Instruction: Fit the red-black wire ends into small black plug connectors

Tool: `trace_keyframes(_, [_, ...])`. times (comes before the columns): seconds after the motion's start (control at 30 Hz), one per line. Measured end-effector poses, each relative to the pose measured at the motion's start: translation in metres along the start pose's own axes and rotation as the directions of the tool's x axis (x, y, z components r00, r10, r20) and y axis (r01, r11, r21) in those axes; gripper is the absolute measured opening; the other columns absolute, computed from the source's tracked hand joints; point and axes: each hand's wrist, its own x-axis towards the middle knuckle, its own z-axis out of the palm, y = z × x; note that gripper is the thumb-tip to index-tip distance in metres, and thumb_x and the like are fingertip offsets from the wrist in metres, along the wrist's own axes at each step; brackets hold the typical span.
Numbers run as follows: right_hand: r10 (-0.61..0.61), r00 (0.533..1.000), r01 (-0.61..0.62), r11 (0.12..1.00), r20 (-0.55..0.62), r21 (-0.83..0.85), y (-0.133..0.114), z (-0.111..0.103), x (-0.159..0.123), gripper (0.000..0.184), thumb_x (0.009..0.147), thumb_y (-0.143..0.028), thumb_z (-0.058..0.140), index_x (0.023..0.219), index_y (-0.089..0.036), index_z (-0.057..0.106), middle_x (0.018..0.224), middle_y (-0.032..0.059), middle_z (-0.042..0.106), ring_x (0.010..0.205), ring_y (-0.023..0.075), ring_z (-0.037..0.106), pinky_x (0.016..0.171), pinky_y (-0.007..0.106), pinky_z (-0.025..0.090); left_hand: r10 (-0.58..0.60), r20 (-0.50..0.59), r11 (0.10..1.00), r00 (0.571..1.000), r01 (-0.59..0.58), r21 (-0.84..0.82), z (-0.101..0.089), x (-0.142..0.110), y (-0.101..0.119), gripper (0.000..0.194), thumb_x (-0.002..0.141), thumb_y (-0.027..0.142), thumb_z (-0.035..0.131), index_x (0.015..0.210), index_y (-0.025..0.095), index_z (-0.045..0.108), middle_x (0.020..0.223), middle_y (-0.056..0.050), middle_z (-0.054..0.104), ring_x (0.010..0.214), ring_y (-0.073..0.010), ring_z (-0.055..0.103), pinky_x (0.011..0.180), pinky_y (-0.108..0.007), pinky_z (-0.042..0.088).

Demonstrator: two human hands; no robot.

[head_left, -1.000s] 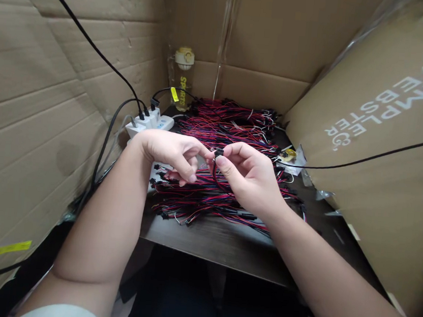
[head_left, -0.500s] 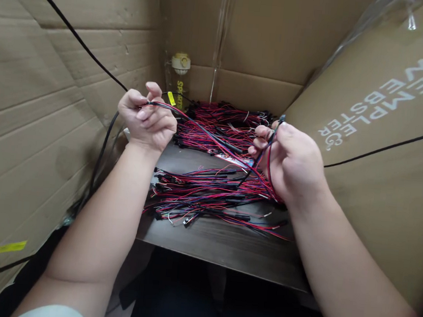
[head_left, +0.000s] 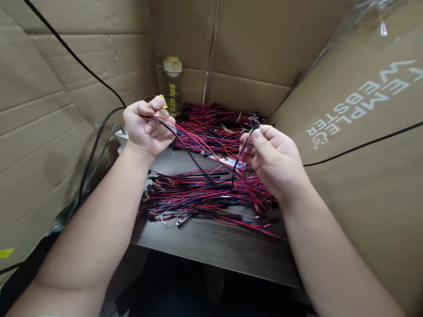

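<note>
My left hand (head_left: 146, 132) is raised over the left side of a dark table (head_left: 211, 245), fingers closed on one end of a red and black wire lead (head_left: 192, 149). My right hand (head_left: 273, 156) pinches the lead's other end, with a small black connector at the fingertips. The lead sags between the two hands. Beneath them lies a near pile of red, blue and black wire leads (head_left: 208, 200). A larger far pile of the same leads (head_left: 214, 126) sits behind.
Cardboard walls close in the table on the left, back and right; the right sheet (head_left: 364, 142) carries white lettering. A clear bottle (head_left: 170, 83) stands in the back corner. Black cables (head_left: 93, 153) hang down at the left. A thin black cable (head_left: 379, 138) crosses the right cardboard.
A second ago both hands met at a connector over the near pile. They then drew apart with the lead stretched between them; now they have come slightly closer and the lead sags.
</note>
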Motion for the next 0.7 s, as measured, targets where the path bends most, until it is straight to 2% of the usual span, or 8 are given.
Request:
trace_keyframes(0.1, [0.013, 0.997, -0.013, 1.0, 0.07, -0.001, 0.003, 0.004, -0.004, 0.044, 0.082, -0.057, 0.079, 0.099, -0.023, 0.056, 0.099, 0.0031, 0.067, 0.074, 0.0126, 0.065, 0.069, 0.029, 0.06, -0.066, 0.017, 0.994, 0.998, 0.064, 0.092, 0.005, 0.001, -0.006, 0.027, 0.079, 0.014, 0.039, 0.054, 0.02, 0.045, 0.032, 0.005, 0.015, 0.027, -0.0097, 0.018, 0.032, -0.021, 0.014])
trace_keyframes(0.23, [-0.043, 0.985, 0.072, 0.983, 0.166, -0.171, -0.008, 0.0, -0.01, 0.052, 0.087, -0.054, 0.075, 0.127, -0.026, 0.057, 0.132, 0.0094, 0.062, 0.094, 0.0168, 0.071, 0.081, 0.031, 0.061, -0.091, 0.11, 0.958, 0.99, 0.057, 0.28, 0.001, 0.006, -0.017, 0.012, 0.057, 0.013, 0.047, 0.05, 0.015, 0.057, 0.031, 0.004, 0.022, 0.026, -0.0077, 0.018, 0.03, -0.019, 0.014])
trace_keyframes(0.37, [-0.063, 0.954, 0.198, 0.868, 0.293, -0.456, -0.037, -0.019, -0.028, 0.052, 0.091, -0.046, 0.072, 0.137, -0.026, 0.057, 0.132, 0.0106, 0.065, 0.094, 0.0214, 0.072, 0.074, 0.032, 0.06, -0.144, 0.115, 0.804, 0.983, 0.049, 0.592, -0.009, 0.01, -0.015, 0.014, 0.049, 0.015, 0.052, 0.052, 0.011, 0.065, 0.034, 0.003, 0.034, 0.027, -0.0046, 0.021, 0.03, -0.017, 0.015])
trace_keyframes(0.47, [0.028, 0.935, 0.232, 0.705, 0.353, -0.67, -0.046, -0.039, -0.048, 0.039, 0.093, -0.045, 0.068, 0.126, -0.024, 0.067, 0.106, 0.0096, 0.074, 0.087, 0.0251, 0.072, 0.067, 0.034, 0.058, -0.412, 0.032, 0.527, 0.91, 0.21, 0.823, -0.015, 0.007, 0.0, 0.016, 0.052, 0.019, 0.06, 0.059, 0.012, 0.072, 0.037, 0.001, 0.04, 0.031, -0.0062, 0.031, 0.033, -0.017, 0.022])
trace_keyframes(0.53, [0.058, 0.94, 0.244, 0.575, 0.337, -0.781, -0.037, -0.049, -0.058, 0.039, 0.092, -0.045, 0.069, 0.125, -0.024, 0.067, 0.111, 0.0105, 0.073, 0.097, 0.0287, 0.071, 0.08, 0.041, 0.06, -0.625, -0.113, 0.237, 0.772, 0.326, 0.915, -0.017, 0.003, 0.013, 0.026, 0.054, 0.021, 0.067, 0.076, 0.014, 0.078, 0.054, -0.003, 0.062, 0.042, -0.0104, 0.048, 0.04, -0.019, 0.034])
trace_keyframes(0.6, [0.03, 0.948, 0.264, 0.476, 0.316, -0.839, -0.02, -0.055, -0.061, 0.042, 0.089, -0.041, 0.072, 0.127, -0.023, 0.068, 0.123, 0.013, 0.069, 0.112, 0.0318, 0.067, 0.097, 0.048, 0.055, -0.694, -0.283, -0.019, 0.662, 0.376, 0.926, -0.017, -0.002, 0.023, 0.035, 0.055, 0.024, 0.073, 0.09, 0.018, 0.079, 0.065, -0.003, 0.068, 0.054, -0.0147, 0.057, 0.051, -0.022, 0.045])
trace_keyframes(0.67, [0.029, 0.942, 0.286, 0.451, 0.334, -0.845, -0.002, -0.056, -0.058, 0.04, 0.086, -0.036, 0.076, 0.124, -0.022, 0.072, 0.128, 0.0152, 0.065, 0.117, 0.0326, 0.064, 0.102, 0.05, 0.051, -0.647, -0.39, -0.202, 0.656, 0.346, 0.916, -0.015, -0.006, 0.028, 0.045, 0.055, 0.027, 0.078, 0.1, 0.021, 0.078, 0.07, -0.002, 0.072, 0.067, -0.0193, 0.065, 0.061, -0.024, 0.05])
trace_keyframes(0.7, [0.046, 0.936, 0.291, 0.459, 0.35, -0.839, 0.005, -0.056, -0.054, 0.026, 0.087, -0.033, 0.074, 0.11, -0.022, 0.078, 0.122, 0.0143, 0.068, 0.113, 0.0315, 0.065, 0.101, 0.049, 0.051, -0.614, -0.415, -0.264, 0.672, 0.32, 0.91, -0.014, -0.008, 0.028, 0.049, 0.055, 0.029, 0.08, 0.103, 0.021, 0.077, 0.074, -0.002, 0.073, 0.074, -0.0217, 0.068, 0.066, -0.025, 0.051])
